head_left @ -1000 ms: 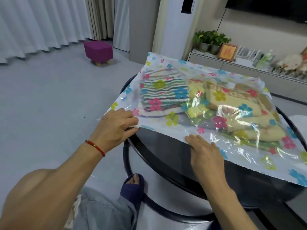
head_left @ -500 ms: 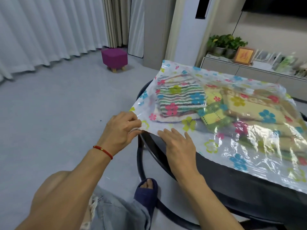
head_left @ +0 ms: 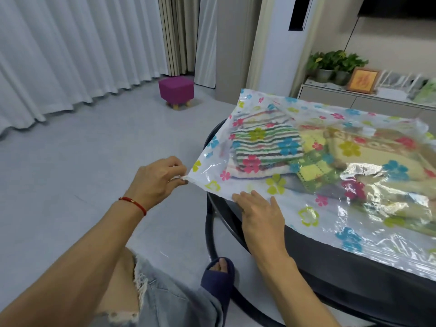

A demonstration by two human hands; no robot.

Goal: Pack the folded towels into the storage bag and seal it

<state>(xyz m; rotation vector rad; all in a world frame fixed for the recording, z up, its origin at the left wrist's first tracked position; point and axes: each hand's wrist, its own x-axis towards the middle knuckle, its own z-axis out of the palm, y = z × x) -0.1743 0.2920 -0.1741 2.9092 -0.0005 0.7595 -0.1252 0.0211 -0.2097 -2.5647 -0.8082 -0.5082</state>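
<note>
A clear plastic storage bag (head_left: 313,215) printed with coloured flowers lies flat on a round black table (head_left: 349,274). Inside it I see a striped folded towel (head_left: 266,149) on the left and yellow folded towels (head_left: 368,159) on the right. My left hand (head_left: 157,182) pinches the bag's near left corner, just off the table's edge. My right hand (head_left: 259,212) lies flat with straight fingers on the bag's near edge, a little to the right of that corner.
A purple stool (head_left: 176,90) stands on the grey floor beyond the table. A low cabinet (head_left: 354,100) with potted plants (head_left: 335,63) and a framed picture (head_left: 362,80) runs along the right wall. My foot in a blue slipper (head_left: 218,279) is beside the table's base ring.
My right hand has slid left along the bag's near edge toward my left hand. My left hand has shifted from resting near the corner to pinching it. The view has panned left.
</note>
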